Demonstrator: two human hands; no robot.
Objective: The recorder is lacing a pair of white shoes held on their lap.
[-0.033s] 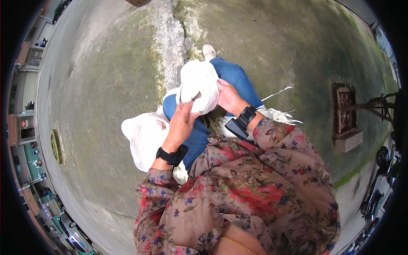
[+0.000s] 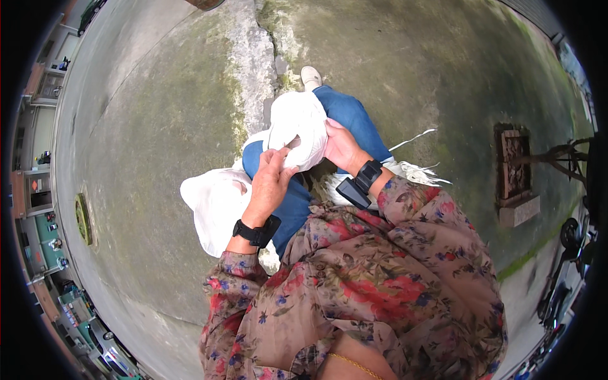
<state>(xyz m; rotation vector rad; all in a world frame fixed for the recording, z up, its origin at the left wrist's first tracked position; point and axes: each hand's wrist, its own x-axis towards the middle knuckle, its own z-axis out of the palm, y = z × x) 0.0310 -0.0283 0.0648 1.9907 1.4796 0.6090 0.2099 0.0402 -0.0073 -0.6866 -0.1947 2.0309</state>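
A: What is in the hands?
B: A white cloth (image 2: pixel 297 114), bunched into a soft, rounded bundle. Its top is smooth and bright, and the lower edge curls in loose folds around a small, darker gap. I can't tell whether it's a garment or a bag.

A: Where is it?
B: Raised over the lap, in front of the blue jeans (image 2: pixel 351 117).

A: And the grip?
B: The left hand (image 2: pixel 271 176) pinches the near edge between thumb and bent fingers, just below the gap. The right hand (image 2: pixel 341 142) grasps the right side, its thumb along the fabric; its other fingers are mostly hidden.

A: What lies around it?
B: A second white piece of fabric (image 2: pixel 218 212) hangs beside the left forearm, with a rounded corner sticking out. White frayed strands (image 2: pixel 418 173) trail off past the right wrist. Each wrist wears a black strap, below which come the floral sleeves. Beyond the knees are a pale shoe (image 2: pixel 311 77) and mossy, cracked concrete (image 2: pixel 164 126).
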